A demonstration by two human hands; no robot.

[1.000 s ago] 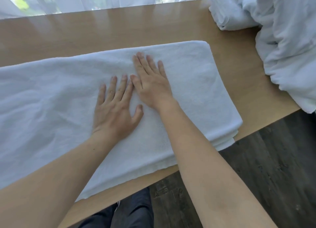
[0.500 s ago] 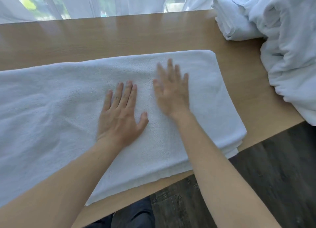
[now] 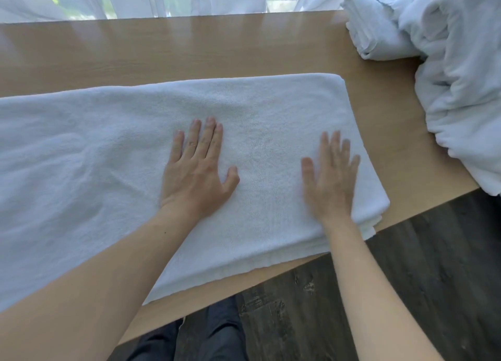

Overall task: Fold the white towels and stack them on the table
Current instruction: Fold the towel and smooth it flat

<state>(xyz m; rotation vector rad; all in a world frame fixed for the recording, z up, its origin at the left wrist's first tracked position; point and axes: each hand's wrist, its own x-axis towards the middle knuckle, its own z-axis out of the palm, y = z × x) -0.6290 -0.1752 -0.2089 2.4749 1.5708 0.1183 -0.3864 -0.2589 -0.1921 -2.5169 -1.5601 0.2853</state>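
— What is lying where?
— A towel (image 3: 257, 122) is lying across the table (image 3: 162, 46), reaching past its left side. Both hands are resting flat on it, the left hand (image 3: 196, 171) near its middle and the right hand (image 3: 329, 179) by its right end.
— And to the right?
— A pile (image 3: 447, 76) is sitting at the far right corner, apart from the towel.

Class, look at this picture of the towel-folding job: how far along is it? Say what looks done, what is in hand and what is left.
Done: one towel lies part-folded on the table, layered edges showing at its right end.
In hand: the left hand and right hand press flat on it, open.
Left: further folds, the rumpled pile at right, and the stacking; no finished stack shows.
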